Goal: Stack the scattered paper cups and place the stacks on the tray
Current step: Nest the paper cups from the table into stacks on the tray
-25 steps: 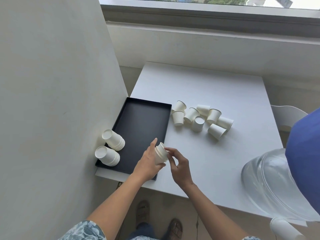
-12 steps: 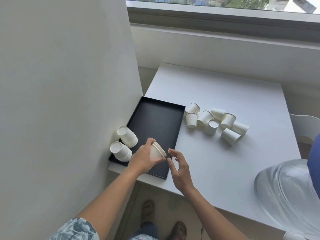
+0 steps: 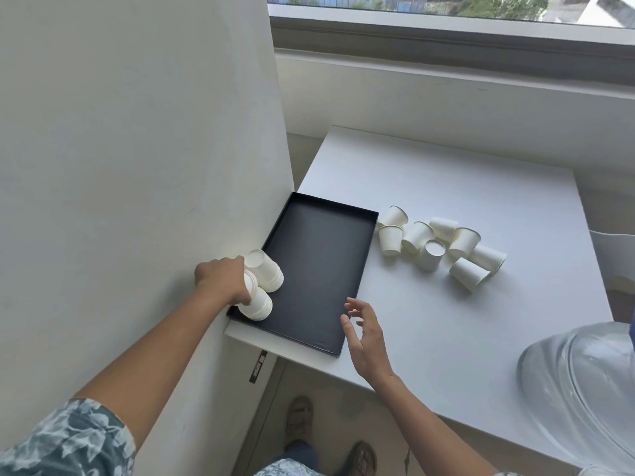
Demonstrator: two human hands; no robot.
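Your right hand (image 3: 366, 333) hovers over the near right corner of the black tray (image 3: 319, 269), fingers spread apart, holding nothing, not touching the tray so far as you can tell. Your left hand (image 3: 223, 280) reaches to the tray's near left corner, against the white wall (image 3: 137, 149), fingers closed around a small cup stack (image 3: 250, 285) tipped on its side. That stack sits right on top of, or pressed against, the near stack (image 3: 257, 305) lying in the tray; exact contact is hidden by your fingers. Just behind it a second stack (image 3: 266, 269) lies tilted in the tray, base up toward the camera, touching the near one. The rest of the tray is bare.

To the right of the tray, on the white table (image 3: 446, 187), the loose cups (image 3: 439, 245) form a tight cluster of about eight, mostly on their sides, one upside down in the middle, several touching. The nearest-left cup sits just beside the tray's far right corner. A clear plastic bottle (image 3: 584, 389) lies at the table's near right edge.
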